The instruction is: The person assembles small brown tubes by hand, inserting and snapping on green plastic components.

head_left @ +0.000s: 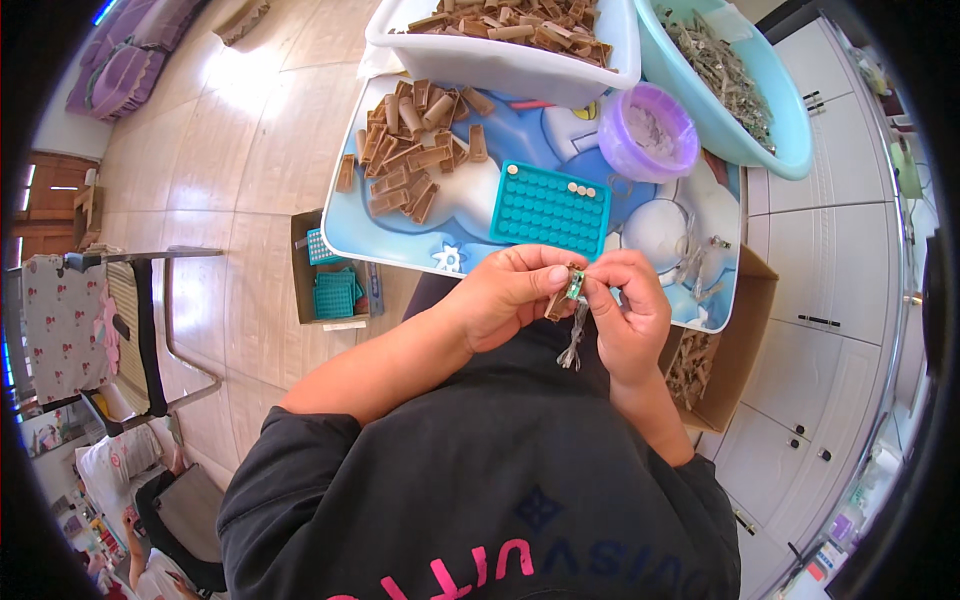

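Close to my body, just past the table's near edge, my left hand [505, 298] is closed around a small brown plastic casing [556, 306]. Thumb and fingers of my right hand [632, 312] pinch at a tiny green circuit board [575, 284] set against that casing. Thin clear-grey wires [571, 345] dangle below it. Fingertips hide part of both pieces. Beyond my hands lies a teal tray [535, 228] of round wells, with several small pale discs [581, 190] in it. Loose brown casings [410, 150] are heaped at the left on the blue patterned table [375, 230].
At the back stand a white tub [500, 50] of brown casings and a turquoise basin [795, 130] of wired parts. A purple bowl [650, 170] sits before them. Cardboard boxes flank the table, one [740, 350] right, one [305, 280] left. Another person's arm [135, 540] shows lower left.
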### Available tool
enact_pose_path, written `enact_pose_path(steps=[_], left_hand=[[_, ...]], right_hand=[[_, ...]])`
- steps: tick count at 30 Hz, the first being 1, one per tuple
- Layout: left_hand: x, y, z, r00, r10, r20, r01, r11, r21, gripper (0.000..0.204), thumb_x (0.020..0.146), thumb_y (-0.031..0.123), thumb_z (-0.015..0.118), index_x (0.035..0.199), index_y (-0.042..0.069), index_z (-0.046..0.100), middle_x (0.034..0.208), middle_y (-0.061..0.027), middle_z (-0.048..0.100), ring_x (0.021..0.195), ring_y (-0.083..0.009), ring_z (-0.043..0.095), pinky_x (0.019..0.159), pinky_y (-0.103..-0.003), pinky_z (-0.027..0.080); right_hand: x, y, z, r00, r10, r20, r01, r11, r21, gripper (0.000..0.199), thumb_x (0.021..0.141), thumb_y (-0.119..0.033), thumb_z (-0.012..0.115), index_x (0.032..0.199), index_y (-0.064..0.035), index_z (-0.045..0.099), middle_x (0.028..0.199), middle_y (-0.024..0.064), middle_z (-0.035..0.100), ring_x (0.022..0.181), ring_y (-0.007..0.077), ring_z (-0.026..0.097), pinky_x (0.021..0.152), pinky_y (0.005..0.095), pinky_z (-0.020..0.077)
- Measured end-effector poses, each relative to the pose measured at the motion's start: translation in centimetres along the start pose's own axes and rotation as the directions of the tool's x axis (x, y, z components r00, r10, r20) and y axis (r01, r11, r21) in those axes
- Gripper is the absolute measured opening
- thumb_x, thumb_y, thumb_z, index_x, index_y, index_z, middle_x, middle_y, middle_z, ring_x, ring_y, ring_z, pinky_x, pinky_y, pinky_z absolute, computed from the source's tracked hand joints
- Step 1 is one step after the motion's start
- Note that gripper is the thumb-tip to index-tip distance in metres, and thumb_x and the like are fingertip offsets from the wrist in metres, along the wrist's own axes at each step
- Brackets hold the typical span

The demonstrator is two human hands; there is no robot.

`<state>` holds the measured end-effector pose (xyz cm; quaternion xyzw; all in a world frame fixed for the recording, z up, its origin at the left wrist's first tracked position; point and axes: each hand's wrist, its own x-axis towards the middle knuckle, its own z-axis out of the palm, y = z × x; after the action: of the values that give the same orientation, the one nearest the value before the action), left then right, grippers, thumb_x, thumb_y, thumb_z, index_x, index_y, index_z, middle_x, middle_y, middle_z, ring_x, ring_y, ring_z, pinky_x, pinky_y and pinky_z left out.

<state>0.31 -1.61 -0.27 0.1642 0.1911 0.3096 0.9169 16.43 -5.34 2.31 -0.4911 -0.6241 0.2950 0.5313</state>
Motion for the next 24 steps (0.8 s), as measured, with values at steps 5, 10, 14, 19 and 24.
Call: enact_pose_path(steps=[5, 10, 14, 19, 24], left_hand=[[-0.3, -0.1, 0.2, 0.996, -0.011, -0.084, 0.013, 0.999, 0.033, 0.036, 0.084, 0.018, 0.064, 0.114, 0.0, 0.057, 0.099, -0.0074, 0.064, 0.083, -0.0171, 0.061, 0.078, -0.029, 0.05], [-0.4, -0.1, 0.5, 0.99, 0.036, -0.136, -0.014, 0.987, 0.161, 0.036, 0.086, 0.016, 0.062, 0.116, -0.002, 0.056, 0.101, -0.0087, 0.064, 0.085, -0.0154, 0.061, 0.079, -0.029, 0.05], [-0.5, 0.4, 1.2, 0.983, 0.063, -0.17, -0.011, 0.956, 0.293, 0.035, 0.088, 0.015, 0.059, 0.117, -0.003, 0.055, 0.101, -0.0097, 0.063, 0.085, -0.0133, 0.06, 0.078, -0.026, 0.049], [-0.6, 0.4, 1.4, 0.99, 0.055, -0.133, -0.013, 0.955, 0.297, 0.034, 0.09, 0.015, 0.056, 0.119, -0.004, 0.054, 0.1, -0.0086, 0.063, 0.083, -0.0124, 0.06, 0.076, -0.025, 0.048], [-0.6, 0.4, 1.4, 0.991, 0.057, -0.118, -0.016, 0.947, 0.322, 0.034, 0.09, 0.014, 0.055, 0.12, -0.004, 0.053, 0.099, -0.0078, 0.063, 0.083, -0.0119, 0.06, 0.077, -0.025, 0.049]], right_hand=[[0.2, -0.3, 0.3, 0.994, -0.101, -0.038, 0.095, 0.986, -0.135, 0.009, 0.075, 0.0, 0.067, 0.08, -0.0006, 0.06, 0.08, 0.0093, 0.058, 0.07, 0.0182, 0.057, 0.061, 0.0266, 0.0453], [0.4, -0.6, 0.3, 0.992, -0.129, -0.01, 0.12, 0.947, -0.298, 0.01, 0.073, 0.001, 0.067, 0.08, -0.0017, 0.06, 0.08, 0.0095, 0.058, 0.065, 0.0209, 0.058, 0.056, 0.0286, 0.0466], [0.4, -0.7, 0.2, 0.99, -0.136, 0.048, 0.144, 0.91, -0.388, 0.013, 0.072, 0.002, 0.067, 0.082, -0.0021, 0.06, 0.079, 0.0092, 0.058, 0.065, 0.0221, 0.059, 0.055, 0.0289, 0.0467], [0.3, -0.3, 0.3, 0.998, -0.055, 0.02, 0.058, 0.957, -0.284, 0.013, 0.072, 0.002, 0.066, 0.083, -0.0022, 0.059, 0.079, 0.0106, 0.057, 0.065, 0.0235, 0.059, 0.055, 0.0293, 0.0466], [0.3, -0.5, 0.3, 1.0, 0.006, 0.006, -0.005, 0.978, -0.211, 0.013, 0.072, 0.002, 0.066, 0.081, -0.0022, 0.058, 0.08, 0.0118, 0.057, 0.066, 0.0251, 0.058, 0.056, 0.0301, 0.0463]])
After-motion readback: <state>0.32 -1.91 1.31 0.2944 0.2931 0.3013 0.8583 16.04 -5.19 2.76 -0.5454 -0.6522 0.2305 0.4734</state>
